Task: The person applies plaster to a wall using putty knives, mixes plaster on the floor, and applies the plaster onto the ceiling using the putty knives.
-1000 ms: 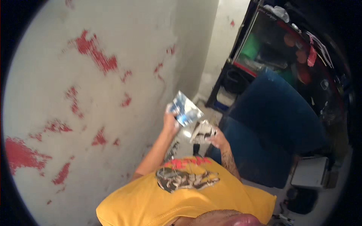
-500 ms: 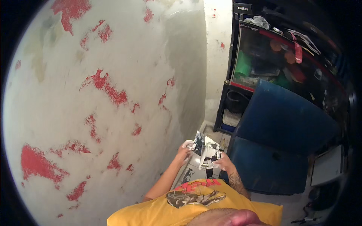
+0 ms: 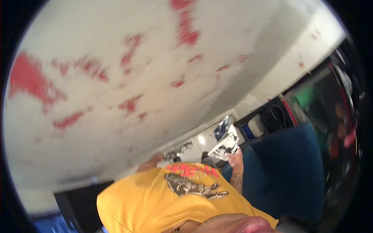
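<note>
My right hand (image 3: 235, 158) grips two flat metal plates (image 3: 224, 143) smeared with white paste; the upper one has a dark, shiny face. My left hand (image 3: 155, 160) is low beside the wall, apart from the plates, blurred and partly behind my yellow shirt (image 3: 155, 194); its fingers are unclear. Beside it, dark smeared scraps (image 3: 178, 150) lie on the tiled floor (image 3: 200, 141). The pale wall (image 3: 147, 77) fills the upper left, marked with red patches.
A blue padded chair (image 3: 283, 174) stands close on my right. Beyond it are a dark rack (image 3: 272, 118) and a red-trimmed glass case (image 3: 318, 97) with items inside. A black object (image 3: 77, 198) sits at lower left.
My left hand has let go of the plates and moved down and left, while my right hand still holds them. The whole view has rotated, with the wall now across the top.
</note>
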A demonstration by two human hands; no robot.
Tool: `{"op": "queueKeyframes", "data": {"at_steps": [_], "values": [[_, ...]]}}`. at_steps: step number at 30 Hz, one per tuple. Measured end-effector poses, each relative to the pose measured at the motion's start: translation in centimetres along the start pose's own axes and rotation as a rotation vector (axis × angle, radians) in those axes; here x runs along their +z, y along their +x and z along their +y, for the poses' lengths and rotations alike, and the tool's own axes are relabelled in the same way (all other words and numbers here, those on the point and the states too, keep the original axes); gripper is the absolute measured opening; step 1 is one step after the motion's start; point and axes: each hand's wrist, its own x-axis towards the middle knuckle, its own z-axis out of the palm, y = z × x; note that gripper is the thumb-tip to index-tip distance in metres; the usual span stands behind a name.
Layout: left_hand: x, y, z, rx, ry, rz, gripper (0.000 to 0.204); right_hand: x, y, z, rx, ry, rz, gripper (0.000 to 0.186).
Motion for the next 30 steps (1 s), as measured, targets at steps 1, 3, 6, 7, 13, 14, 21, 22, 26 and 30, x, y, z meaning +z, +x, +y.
{"op": "queueKeyframes", "data": {"at_steps": [1,3,6,7,13,14,21,22,26,30], "values": [[0.6,-2.2,-0.7,-0.059,-0.089,0.001,0.022,0.8,0.7,-0.5,-0.006,-0.070,-0.042,0.062],[3.0,-6.5,-0.9,-0.200,-0.300,0.043,0.021,2.6,0.9,-2.7,0.062,-0.273,-0.066,0.060],[4.7,-10.7,1.7,-0.797,-0.938,-0.140,0.024,4.0,1.4,-4.7,0.212,-0.401,-0.147,0.056],[0.1,-12.0,5.2,-0.709,-0.904,-0.206,0.027,2.6,1.6,-4.5,0.174,-0.424,-0.186,0.055],[-12.2,-20.9,15.1,-0.434,-0.777,-0.431,0.027,-0.6,1.4,-8.1,0.409,-0.700,-0.275,0.047],[-19.9,-22.7,17.8,-0.388,-0.758,-0.156,0.028,-1.2,2.0,-9.0,0.459,-0.742,-0.385,0.048],[-37.8,-22.9,28.3,0.936,-1.082,0.705,0.037,2.3,3.0,-7.7,0.517,-0.756,-0.514,0.056],[-38.8,-22.5,29.0,0.928,-1.081,0.693,0.037,2.5,2.5,-6.9,0.552,-0.742,-0.524,0.056],[-41.2,-21.1,29.6,1.206,-0.985,0.544,0.037,3.5,2.7,-6.2,0.622,-0.724,-0.550,0.057],[-42.1,-21.8,28.7,1.164,-0.764,0.483,0.032,4.9,3.7,-6.5,0.629,-0.715,-0.553,0.058]]}}
